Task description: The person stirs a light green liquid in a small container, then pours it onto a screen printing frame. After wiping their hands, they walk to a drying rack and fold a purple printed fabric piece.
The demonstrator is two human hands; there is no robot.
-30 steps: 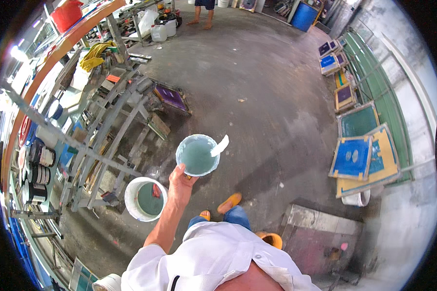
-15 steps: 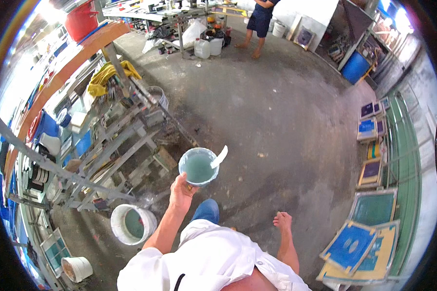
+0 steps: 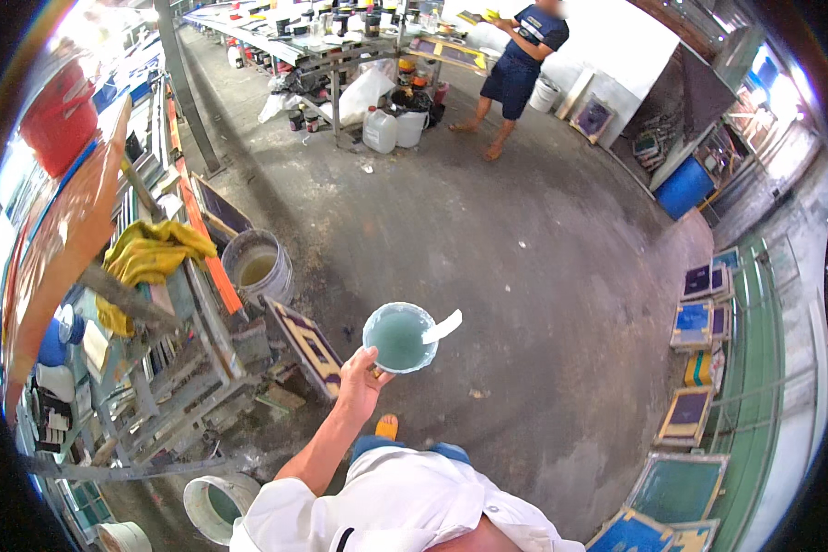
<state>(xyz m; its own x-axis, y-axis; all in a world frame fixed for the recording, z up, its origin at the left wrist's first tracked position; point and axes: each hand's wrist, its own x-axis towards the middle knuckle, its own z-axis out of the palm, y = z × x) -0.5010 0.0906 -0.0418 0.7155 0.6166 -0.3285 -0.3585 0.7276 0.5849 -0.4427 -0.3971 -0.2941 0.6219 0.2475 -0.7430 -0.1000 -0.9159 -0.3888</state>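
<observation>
A small plastic tub point(image 3: 399, 340) of murky blue-green liquid is held out ahead of me over the floor. My left hand point(image 3: 363, 378) is closed on its near-left rim, with the fingers partly hidden under the tub. A white, flat, curved stirrer or scoop point(image 3: 445, 326) leans out over the tub's right side; its lower end is inside, and I cannot tell its exact kind. My right hand is out of the picture.
On the left, a wooden rack point(image 3: 179, 345) carries a yellow cloth point(image 3: 152, 258) and a red bucket point(image 3: 60, 120). Pails point(image 3: 259, 267) stand beside it. Framed screens point(image 3: 676, 488) lean along the right wall. Another person point(image 3: 513, 74) stands ahead near a cluttered table point(image 3: 322, 55).
I have moved forward across the floor, and the rack and pails have slid back past me. The tub stays in my left hand. My right hand has gone out of view.
</observation>
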